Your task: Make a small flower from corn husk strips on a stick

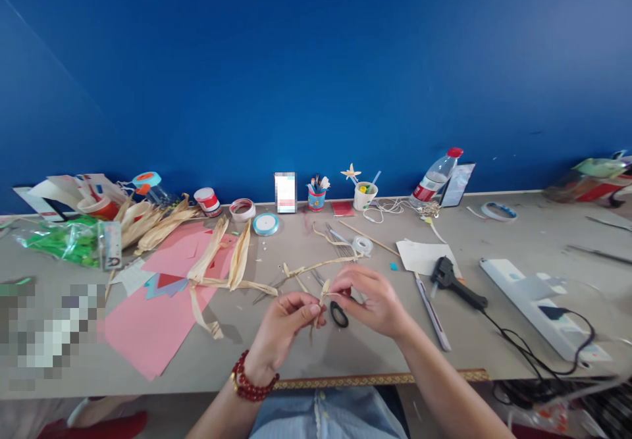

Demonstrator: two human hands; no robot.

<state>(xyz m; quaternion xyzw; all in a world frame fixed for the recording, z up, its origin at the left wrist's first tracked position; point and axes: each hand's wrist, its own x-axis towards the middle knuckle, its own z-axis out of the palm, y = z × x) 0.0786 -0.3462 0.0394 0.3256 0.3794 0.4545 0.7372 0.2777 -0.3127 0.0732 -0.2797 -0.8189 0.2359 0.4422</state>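
Observation:
Above the front part of the grey table, my left hand (292, 320) pinches a small pale piece of corn husk (325, 290), held upright. My right hand (371, 299) is beside it, its fingertips closed on a thin light strand (336, 294) that reaches the husk piece. A red bead bracelet (251, 378) circles my left wrist. Scissors with a black handle (339, 315) lie under my hands, their blades partly hidden. Just behind, a twisted husk strip (316, 267) lies on the table, and longer dried husks (210, 255) lie to the left.
Pink paper sheets (153, 327) spread at the left. On the right are a black glue gun (457, 282), a white power strip (538, 314) with cables, and a utility knife (432, 312). A phone (286, 193), cups and a bottle (437, 179) stand along the blue wall.

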